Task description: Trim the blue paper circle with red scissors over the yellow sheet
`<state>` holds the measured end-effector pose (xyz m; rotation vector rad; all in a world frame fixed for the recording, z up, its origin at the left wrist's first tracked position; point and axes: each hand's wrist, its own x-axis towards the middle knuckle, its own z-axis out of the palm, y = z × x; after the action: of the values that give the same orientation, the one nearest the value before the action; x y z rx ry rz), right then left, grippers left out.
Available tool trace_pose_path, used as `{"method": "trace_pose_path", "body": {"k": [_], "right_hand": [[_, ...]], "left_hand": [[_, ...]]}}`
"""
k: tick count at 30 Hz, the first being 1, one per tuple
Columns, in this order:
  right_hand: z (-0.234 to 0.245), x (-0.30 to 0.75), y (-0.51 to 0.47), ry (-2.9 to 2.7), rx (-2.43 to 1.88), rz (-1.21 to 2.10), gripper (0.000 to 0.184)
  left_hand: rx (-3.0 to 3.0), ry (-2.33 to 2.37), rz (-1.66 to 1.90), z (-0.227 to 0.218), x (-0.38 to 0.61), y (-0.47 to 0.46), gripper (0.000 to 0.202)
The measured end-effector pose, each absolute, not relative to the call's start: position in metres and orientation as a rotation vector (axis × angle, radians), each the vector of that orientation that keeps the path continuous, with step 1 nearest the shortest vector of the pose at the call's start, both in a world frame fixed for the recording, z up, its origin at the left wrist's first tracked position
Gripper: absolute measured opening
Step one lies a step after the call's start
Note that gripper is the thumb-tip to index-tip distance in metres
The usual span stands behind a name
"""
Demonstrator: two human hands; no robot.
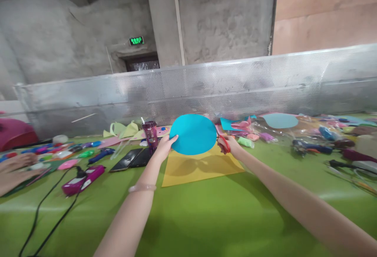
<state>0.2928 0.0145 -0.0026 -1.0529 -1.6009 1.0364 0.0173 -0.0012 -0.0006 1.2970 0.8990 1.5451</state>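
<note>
My left hand pinches the left edge of a round turquoise paper piece, holding it up above the green table. My right hand grips red-handled scissors at the paper's right edge. A yellow paper sheet lies flat on the table just under both hands.
Two dark phones and a purple tumbler sit left of my hands. A magenta glue gun with a black cable lies further left. Another person's hands rest at the left edge. Craft scraps and tools crowd the right side; a perforated metal panel backs the table.
</note>
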Motion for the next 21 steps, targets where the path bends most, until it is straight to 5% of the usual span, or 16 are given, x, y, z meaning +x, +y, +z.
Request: {"method": "trace_pose_path", "body": {"k": [21], "right_hand": [[0.008,0.292,0.005,-1.502,-1.196,1.036,0.019]], "left_hand": [[1.278,0.955,1.532,-0.004,0.009,0.008,0.04]]}}
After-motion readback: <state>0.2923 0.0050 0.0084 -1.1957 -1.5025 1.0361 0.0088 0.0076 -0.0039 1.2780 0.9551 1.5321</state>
